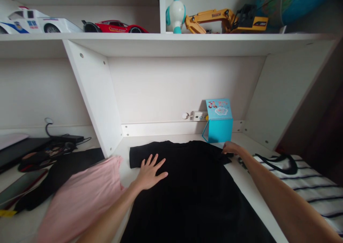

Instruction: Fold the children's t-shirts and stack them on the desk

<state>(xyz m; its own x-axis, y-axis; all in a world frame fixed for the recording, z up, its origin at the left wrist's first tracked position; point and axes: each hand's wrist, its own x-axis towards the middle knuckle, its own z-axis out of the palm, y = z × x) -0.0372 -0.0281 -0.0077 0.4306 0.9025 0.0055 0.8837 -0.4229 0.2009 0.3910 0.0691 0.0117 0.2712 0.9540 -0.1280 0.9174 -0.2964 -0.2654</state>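
Observation:
A black T-shirt [187, 186] lies spread on the white desk, its neck toward the wall and its lower part running out of view at the bottom. My left hand [150, 173] rests flat on it near the left sleeve, fingers spread. At the far right, my right hand [229, 147] is closed on the edge of the right sleeve, which looks bunched there. Its fingertips are partly hidden.
Left of the shirt lies a pink garment [85, 196], with a black cloth [66, 168] beside it. A striped garment [313, 186] is at the right. A blue desk calendar [220, 130] stands behind my right hand. Toys, including a yellow excavator [227, 19], line the shelf [187, 37] above.

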